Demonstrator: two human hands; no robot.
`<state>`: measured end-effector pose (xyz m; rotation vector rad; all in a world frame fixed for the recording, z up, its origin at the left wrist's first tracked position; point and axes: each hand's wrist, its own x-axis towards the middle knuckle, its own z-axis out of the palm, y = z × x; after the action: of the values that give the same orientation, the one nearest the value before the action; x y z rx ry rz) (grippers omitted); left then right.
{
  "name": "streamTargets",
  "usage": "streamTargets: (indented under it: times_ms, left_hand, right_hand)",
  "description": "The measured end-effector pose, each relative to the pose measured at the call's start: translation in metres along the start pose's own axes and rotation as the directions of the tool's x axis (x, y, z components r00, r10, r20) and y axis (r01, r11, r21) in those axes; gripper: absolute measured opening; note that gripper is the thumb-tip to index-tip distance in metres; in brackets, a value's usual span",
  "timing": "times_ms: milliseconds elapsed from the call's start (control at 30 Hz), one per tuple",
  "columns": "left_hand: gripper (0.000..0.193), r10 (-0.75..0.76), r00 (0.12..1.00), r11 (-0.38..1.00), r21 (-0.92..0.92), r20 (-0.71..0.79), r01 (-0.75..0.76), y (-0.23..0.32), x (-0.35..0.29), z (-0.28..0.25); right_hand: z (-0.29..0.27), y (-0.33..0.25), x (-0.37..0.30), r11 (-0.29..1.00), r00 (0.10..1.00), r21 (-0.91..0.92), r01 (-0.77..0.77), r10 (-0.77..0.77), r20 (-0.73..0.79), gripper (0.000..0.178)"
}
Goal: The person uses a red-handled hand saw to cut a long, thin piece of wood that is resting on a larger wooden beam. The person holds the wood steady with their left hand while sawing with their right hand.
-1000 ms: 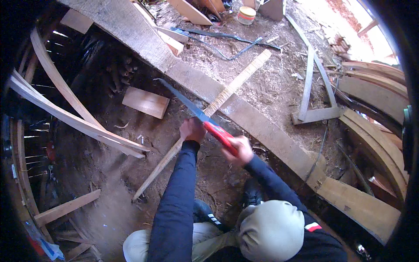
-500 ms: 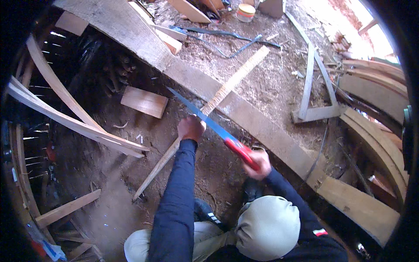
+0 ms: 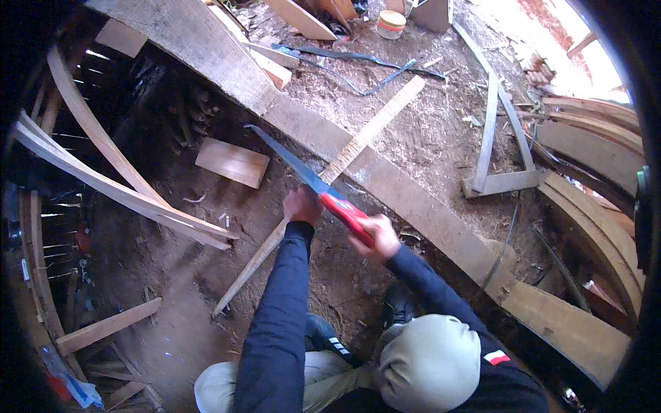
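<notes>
A long thin wooden stick (image 3: 379, 124) rests across the edge of a wide plank, its far end over the sawdust and its tapered end slanting down to the near left. My left hand (image 3: 301, 206) is closed round this stick just off the plank's near edge. In my right hand (image 3: 377, 237) is the red handle of a hand saw (image 3: 297, 167). The saw's blade crosses the stick right beyond my left hand and points to the upper left. Whether its teeth sit in a cut cannot be made out.
The wide plank (image 3: 427, 206) runs diagonally from upper left to lower right. A wooden block (image 3: 233, 162) lies on the ground to the left, near curved strips (image 3: 117, 165). Beyond the plank are a triangular wooden frame (image 3: 487, 138), a lidded jar (image 3: 391, 25) and a dark strap (image 3: 344, 54).
My right hand has pushed the saw forward to the upper left, so its handle is now close to my left hand. The left hand stays on the stick.
</notes>
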<state>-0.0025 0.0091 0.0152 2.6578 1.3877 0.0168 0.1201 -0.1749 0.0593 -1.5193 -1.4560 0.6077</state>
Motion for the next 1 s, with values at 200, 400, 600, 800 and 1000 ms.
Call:
streamTargets:
  times_ms: [200,400,600,800,1000]
  left_hand:
    - [0.029,-0.111,0.991,0.993,0.042,0.069,0.109,-0.023,-0.001,-0.007]
    - [0.029,-0.051,0.999,0.995,-0.087,0.013,0.052,-0.014,-0.008,-0.005]
    - [0.029,-0.114,0.994,0.993,0.018,0.004,0.114,-0.015,-0.001,-0.001]
    - [0.027,-0.001,0.999,0.998,0.065,-0.051,0.005,-0.019,-0.003,0.003]
    - [0.029,-0.032,0.998,0.999,-0.029,0.054,0.034,-0.009,0.000,-0.002]
  right_hand:
    - [-0.033,-0.027,-0.051,0.994,0.999,0.102,-0.032,0.028,0.046,0.036]
    - [0.014,-0.003,0.016,0.993,0.996,0.072,0.091,-0.089,-0.032,0.024]
    - [-0.026,-0.031,-0.050,0.997,0.998,0.059,-0.057,0.056,0.019,0.037]
    - [-0.001,-0.001,-0.023,0.999,0.999,-0.031,0.023,-0.025,-0.036,0.037]
    - [-0.007,-0.009,-0.013,0.996,1.000,-0.091,-0.004,0.001,-0.030,0.020]
